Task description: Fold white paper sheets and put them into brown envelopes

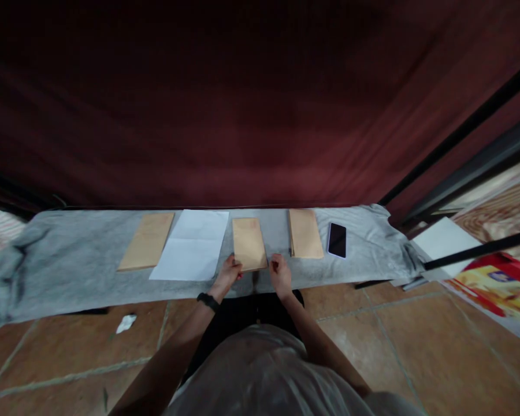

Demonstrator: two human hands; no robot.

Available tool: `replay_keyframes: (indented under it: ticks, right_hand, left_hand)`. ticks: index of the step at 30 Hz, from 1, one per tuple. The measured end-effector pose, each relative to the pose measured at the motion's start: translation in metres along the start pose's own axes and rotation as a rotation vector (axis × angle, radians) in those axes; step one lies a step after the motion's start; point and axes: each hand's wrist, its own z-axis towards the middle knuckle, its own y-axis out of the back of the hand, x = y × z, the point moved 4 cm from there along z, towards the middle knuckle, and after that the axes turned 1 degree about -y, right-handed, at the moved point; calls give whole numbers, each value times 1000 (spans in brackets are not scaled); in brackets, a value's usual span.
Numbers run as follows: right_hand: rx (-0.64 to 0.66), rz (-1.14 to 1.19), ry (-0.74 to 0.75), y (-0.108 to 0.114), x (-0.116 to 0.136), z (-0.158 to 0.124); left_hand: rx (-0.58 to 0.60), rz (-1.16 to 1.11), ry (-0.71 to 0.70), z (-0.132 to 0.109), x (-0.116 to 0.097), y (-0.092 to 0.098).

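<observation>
A tan envelope (248, 242) lies in front of me on the grey cloth. My left hand (230, 273), with a dark band on the wrist, grips its lower left corner. Just off the lower right corner is my right hand (279, 274), its fingers curled together; whether something small is pinched in them I cannot make out. Left of the envelope lies a creased white paper sheet (193, 242), and beyond it a larger tan envelope (147, 241). A stack of tan envelopes (306, 234) sits to the right.
A phone (337, 240) rests right of the stack on the cloth-covered table (368, 254). Behind the table hangs a dark red curtain (242, 144). Black bars, a white board (446, 245) and a red-yellow box (502, 289) are at the right.
</observation>
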Motion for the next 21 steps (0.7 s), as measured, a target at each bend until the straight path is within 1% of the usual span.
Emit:
replay_keyframes:
  ticks: [2,4,6,7,8,9,11,12,13,14,15,17,21]
  right_hand:
    - [76,-225,227,1,5,-3]
    - [214,-332,407,-1,8,-8]
    - [327,-399,525,-4,7,-12]
    - [360,-430,558,-5,6,-14]
    - [378,-458,577,-5,4,-14]
    - [382,-480,585,-5,3,-15]
    - [369,-504,586,-6,0,-15]
    - [361,-511,585,-6,0,-16]
    - [352,-517,584,-7,-1,-16]
    - [345,-523,582,-8,-2,-16]
    - [342,-530,580,-8,-3,-16]
    - [344,-545,577,-10,-4,-16]
    - [341,-547,586,-10,-5,-17]
  left_hand:
    - [-2,90,-19,3,-1,4]
    - [-10,177,-42,3,-2,8]
    - [-39,244,-63,-1,-2,12]
    - [-66,281,-87,-4,-3,14]
    - [-101,343,-140,-8,-5,14]
    - [-136,433,-228,-13,-8,13]
    - [-153,673,-485,-22,-16,3]
    - [-124,793,-623,-26,-19,-5]
    - [-67,886,-734,-28,-21,-15]
    - [-9,945,-801,-27,-22,-24]
    - [36,989,-834,-24,-22,-31]
    - [83,1043,-836,-13,-21,-40]
    - [143,1089,-797,16,-20,-47]
